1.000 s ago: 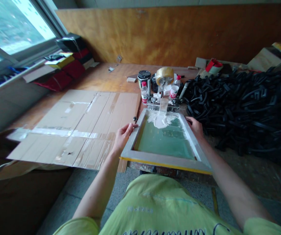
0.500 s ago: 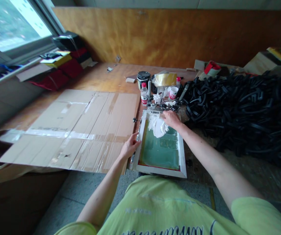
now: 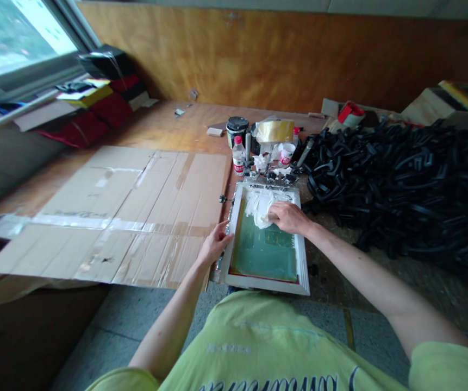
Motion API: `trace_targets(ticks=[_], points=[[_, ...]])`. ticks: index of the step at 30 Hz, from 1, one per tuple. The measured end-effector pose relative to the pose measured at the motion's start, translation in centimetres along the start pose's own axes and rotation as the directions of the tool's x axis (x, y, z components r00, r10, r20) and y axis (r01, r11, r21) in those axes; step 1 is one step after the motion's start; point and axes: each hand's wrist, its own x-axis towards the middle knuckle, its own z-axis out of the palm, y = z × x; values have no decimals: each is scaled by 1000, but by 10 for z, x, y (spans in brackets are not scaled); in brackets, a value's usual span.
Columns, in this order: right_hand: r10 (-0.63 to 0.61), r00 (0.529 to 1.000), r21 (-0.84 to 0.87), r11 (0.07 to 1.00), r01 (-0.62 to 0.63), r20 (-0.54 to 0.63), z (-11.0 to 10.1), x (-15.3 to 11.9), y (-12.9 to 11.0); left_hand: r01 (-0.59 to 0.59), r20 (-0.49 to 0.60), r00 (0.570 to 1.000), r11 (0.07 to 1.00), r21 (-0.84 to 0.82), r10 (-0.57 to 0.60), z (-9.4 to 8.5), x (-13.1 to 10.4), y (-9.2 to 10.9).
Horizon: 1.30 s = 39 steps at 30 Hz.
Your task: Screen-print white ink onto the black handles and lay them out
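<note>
A printing screen point(image 3: 266, 283) with a pale frame and a green mesh lies on the table in front of me. White paste point(image 3: 254, 203) is smeared thickly over its far part. My right hand point(image 3: 288, 217) is closed above the mesh, gripping what looks like a squeegee point(image 3: 263, 212) coated in the paste; its handle is mostly hidden by my fingers. At the screen's left edge rests my left hand point(image 3: 216, 243), its thumb and fingers apart and touching the frame's side.
Flattened cardboard point(image 3: 136, 217) covers the table to the left. Behind the screen stand a red-capped bottle point(image 3: 238, 156), a black-lidded tub point(image 3: 237, 132) and a paper cup point(image 3: 286, 154). A large heap of black parts point(image 3: 392, 190) lies to the right.
My right hand has drawn the squeegee toward me, from the screen's far edge over the white paste. My left hand has stayed at the frame's left side.
</note>
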Motion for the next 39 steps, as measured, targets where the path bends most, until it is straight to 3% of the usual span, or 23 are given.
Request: trace_targets(ticks=[3, 8, 12, 15, 18, 20, 22, 24, 26, 28, 32, 35, 39], points=[[78, 993, -39, 996, -81, -93, 13, -1, -5, 8, 3, 1000, 999, -42, -8, 1, 0, 1], [-7, 998, 37, 999, 9, -63, 21, -23, -13, 1, 19, 1000, 996, -94, 0, 1, 3, -2], [163, 980, 80, 985, -154, -112, 0, 11, 4, 26, 37, 999, 990, -139, -21, -5, -2, 14], [330, 935, 71, 944, -323, -129, -21, 49, 24, 44, 68, 997, 978, -203, -30, -13, -11, 42], [399, 893, 84, 917, -390, -207, -44, 56, 50, 27, 59, 998, 957, -289, -10, -21, -17, 76], [452, 835, 154, 892, -425, -314, -54, 40, 73, -4, 14, 1000, 943, -334, 10, -25, -14, 96], [554, 740, 253, 833, -493, -382, -54, 14, 95, -70, -37, 997, 916, -394, 60, -26, -4, 113], [667, 659, 339, 745, -575, -348, -40, -12, 110, -191, -99, 981, 869, -456, 164, -26, 10, 128], [724, 637, 379, 686, -621, -265, -17, -32, 112, -306, -159, 952, 828, -470, 261, -24, 24, 139], [719, 668, 400, 679, -615, -192, 10, -43, 100, -354, -197, 935, 818, -453, 296, -22, 34, 148], [601, 795, 426, 743, -516, -85, 48, -46, 64, -340, -223, 938, 823, -455, 264, -18, 39, 156], [472, 878, 361, 836, -414, -87, 58, -45, 47, -330, -237, 941, 820, -467, 243, -17, 36, 156], [363, 928, 251, 908, -334, -79, 62, -45, 40, -329, -240, 941, 816, -475, 240, -16, 35, 154]])
